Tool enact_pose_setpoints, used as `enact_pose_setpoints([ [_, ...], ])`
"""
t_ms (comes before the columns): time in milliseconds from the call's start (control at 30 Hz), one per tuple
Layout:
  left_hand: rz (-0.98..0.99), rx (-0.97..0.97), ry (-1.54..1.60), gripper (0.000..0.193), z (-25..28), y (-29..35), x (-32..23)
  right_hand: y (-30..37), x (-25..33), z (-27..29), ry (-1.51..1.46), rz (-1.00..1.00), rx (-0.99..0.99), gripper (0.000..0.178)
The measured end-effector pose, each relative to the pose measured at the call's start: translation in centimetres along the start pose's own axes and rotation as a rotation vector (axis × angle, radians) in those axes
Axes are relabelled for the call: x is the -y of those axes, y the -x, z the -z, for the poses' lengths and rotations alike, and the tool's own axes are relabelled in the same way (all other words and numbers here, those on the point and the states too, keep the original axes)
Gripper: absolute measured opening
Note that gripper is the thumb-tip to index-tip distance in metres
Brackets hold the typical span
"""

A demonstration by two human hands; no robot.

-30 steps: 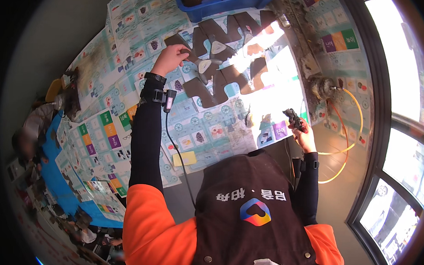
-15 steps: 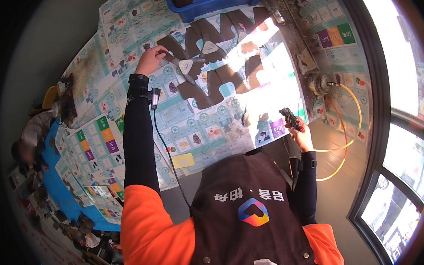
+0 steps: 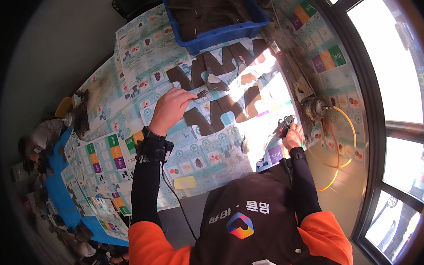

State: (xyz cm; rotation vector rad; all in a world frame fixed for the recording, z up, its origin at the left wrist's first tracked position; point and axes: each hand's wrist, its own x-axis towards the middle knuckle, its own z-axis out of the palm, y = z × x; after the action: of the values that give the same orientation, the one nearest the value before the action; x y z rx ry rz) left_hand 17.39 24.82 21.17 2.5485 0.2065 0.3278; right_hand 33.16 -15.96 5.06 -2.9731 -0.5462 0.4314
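Observation:
Over the table my left hand (image 3: 170,110) is closed, thumb and fingers pinching the edge of a small dark piece (image 3: 202,93), seen nearly edge-on. Beside it a dark three-armed piece with a pale triangular middle (image 3: 216,82) lies among the rest. Dark brown wavy cut pieces form two zigzag rows, a far row (image 3: 187,77) and a near row (image 3: 207,119). At the right, in bright sunlight, my right hand (image 3: 294,136) is wrapped round a black spray gun (image 3: 286,124); its grip is mostly hidden by the fingers.
A blue bin (image 3: 218,35) full of dark pieces stands at the far edge. Printed sheets (image 3: 139,55) cover the table. Yellow and orange hoses (image 3: 354,137) hang from a wall fitting (image 3: 315,108) at right. A yellow note (image 3: 185,182) lies near me. People work at far left.
My left hand has moved right and nearer me, and the dark piece in it has tilted from flat to nearly edge-on. The view has shifted, showing more of the blue bin.

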Motion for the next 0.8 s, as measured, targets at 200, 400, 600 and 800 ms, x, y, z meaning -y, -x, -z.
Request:
enact_pose_setpoints([
  [200, 0.002, 0.048, -0.107, 0.011, -1.5, -1.1, -0.5, -8.4, 11.9, 1.6, -0.7, 0.297, -0.039, 0.014],
  [400, 0.051, 0.039, -0.207, 0.011, -0.9, -0.9, -1.8, -8.9, 23.1, -2.4, -0.465, 0.456, 0.14, 0.014],
  [600, 0.087, 0.048, -0.207, 0.012, -0.3, -0.4, -3.3, -10.7, 24.7, -5.6, -0.19, 0.781, -0.199, 0.008],
  [800, 0.065, -0.003, -0.232, 0.015, 0.6, 0.4, -3.9, -11.8, 24.6, -6.0, -0.104, 0.781, -0.289, 0.007],
])
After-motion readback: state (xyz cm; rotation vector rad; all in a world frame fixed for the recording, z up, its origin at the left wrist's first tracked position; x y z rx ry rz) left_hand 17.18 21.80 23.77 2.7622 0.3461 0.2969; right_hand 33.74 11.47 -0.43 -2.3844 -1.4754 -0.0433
